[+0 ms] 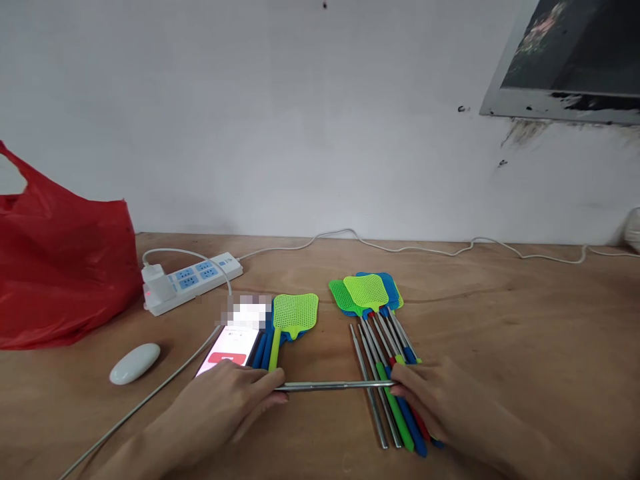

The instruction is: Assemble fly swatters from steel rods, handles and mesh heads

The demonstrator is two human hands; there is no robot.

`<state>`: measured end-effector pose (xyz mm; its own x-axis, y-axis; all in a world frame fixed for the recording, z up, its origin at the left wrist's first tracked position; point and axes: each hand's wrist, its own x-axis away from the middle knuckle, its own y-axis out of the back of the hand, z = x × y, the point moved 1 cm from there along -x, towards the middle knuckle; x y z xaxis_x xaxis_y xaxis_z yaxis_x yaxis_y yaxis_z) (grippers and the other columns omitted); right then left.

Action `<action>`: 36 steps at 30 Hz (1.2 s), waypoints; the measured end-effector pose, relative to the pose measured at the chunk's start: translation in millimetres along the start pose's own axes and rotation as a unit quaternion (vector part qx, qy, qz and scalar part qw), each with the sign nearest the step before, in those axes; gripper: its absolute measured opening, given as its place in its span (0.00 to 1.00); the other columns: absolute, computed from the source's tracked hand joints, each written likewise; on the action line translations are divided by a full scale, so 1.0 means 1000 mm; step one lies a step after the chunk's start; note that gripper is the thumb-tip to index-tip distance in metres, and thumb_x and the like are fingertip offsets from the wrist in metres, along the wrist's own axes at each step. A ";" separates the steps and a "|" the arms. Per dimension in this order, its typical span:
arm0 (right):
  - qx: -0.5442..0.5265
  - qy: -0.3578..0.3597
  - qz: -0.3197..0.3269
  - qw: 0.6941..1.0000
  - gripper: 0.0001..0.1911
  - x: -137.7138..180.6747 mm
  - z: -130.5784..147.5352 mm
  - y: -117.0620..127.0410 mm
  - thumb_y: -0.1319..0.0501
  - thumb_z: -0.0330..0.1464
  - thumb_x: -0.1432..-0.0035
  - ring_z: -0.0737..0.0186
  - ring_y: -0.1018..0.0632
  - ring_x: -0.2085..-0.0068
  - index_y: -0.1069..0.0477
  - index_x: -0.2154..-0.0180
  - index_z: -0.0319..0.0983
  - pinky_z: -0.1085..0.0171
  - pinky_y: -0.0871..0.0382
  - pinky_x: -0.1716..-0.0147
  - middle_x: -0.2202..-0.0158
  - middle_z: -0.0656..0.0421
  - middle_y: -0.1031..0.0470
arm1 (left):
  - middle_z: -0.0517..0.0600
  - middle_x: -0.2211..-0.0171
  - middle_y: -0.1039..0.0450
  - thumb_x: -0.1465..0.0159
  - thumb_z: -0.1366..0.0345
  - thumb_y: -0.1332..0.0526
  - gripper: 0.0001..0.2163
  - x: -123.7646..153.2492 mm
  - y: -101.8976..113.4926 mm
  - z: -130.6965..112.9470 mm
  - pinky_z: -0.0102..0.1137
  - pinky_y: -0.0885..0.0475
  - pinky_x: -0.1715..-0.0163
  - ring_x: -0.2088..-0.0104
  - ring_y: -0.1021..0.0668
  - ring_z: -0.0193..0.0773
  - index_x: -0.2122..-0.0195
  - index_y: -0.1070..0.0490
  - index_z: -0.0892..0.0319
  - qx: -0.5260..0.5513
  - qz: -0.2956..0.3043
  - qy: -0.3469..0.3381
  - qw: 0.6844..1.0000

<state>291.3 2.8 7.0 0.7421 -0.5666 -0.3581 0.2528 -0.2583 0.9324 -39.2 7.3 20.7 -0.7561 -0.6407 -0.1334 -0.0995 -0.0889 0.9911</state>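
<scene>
A thin silver telescopic rod (335, 385) spans level between my two hands, its ends hidden in the fingers. My left hand (235, 397) pinches one end, close to the lit phone (231, 345). The other end is in the closed fingers of my right hand (440, 400), over the handles of a fan of fly swatters (367, 291) with green, blue and yellow-green heads. Bare metal rods (371, 393) lie along that pile's left side. Just beyond my left hand rests a yellow-green fly swatter head (296, 313) and handle, with blue pieces partly hidden beneath.
A red plastic bag (65, 267) stands at the left. A white power strip (195, 283) with a plugged-in charger lies behind the phone. A white mouse-shaped object (135, 364) sits near a pale cable (150, 400). Another cord runs along the wall on the wooden tabletop (540, 333).
</scene>
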 end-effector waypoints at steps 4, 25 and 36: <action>0.014 0.002 -0.020 1.000 0.24 -0.012 0.018 -0.008 0.66 0.33 0.24 0.63 0.31 0.85 0.40 0.70 0.43 0.62 0.51 0.84 0.81 0.63 0.30 | 0.46 0.77 0.25 0.23 0.55 0.70 0.28 -0.008 -0.001 -0.011 0.35 0.49 0.81 0.82 0.26 0.41 0.68 0.35 0.55 -0.018 0.004 -0.004 1.000; -0.109 -0.064 0.019 0.992 0.14 -0.009 -0.012 0.000 0.55 0.27 0.28 0.62 0.27 0.75 0.37 0.66 0.42 0.65 0.40 0.75 0.72 0.60 0.28 | 0.46 0.79 0.30 0.22 0.58 0.66 0.24 -0.009 0.004 0.011 0.33 0.49 0.80 0.83 0.29 0.38 0.67 0.36 0.55 -0.009 -0.001 -0.012 1.000; -0.127 -0.067 0.031 0.989 0.11 -0.029 -0.011 -0.001 0.52 0.31 0.27 0.60 0.24 0.70 0.35 0.62 0.41 0.64 0.38 0.71 0.68 0.59 0.25 | 0.47 0.79 0.29 0.23 0.57 0.64 0.22 -0.025 -0.003 0.012 0.34 0.50 0.79 0.82 0.28 0.42 0.67 0.37 0.55 0.000 0.025 0.009 1.000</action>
<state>276.8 28.2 16.9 0.6765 -0.6779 -0.2876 0.3706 -0.0241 0.9285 -28.0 33.2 21.0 -0.7489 -0.6574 -0.0829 -0.0611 -0.0561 0.9966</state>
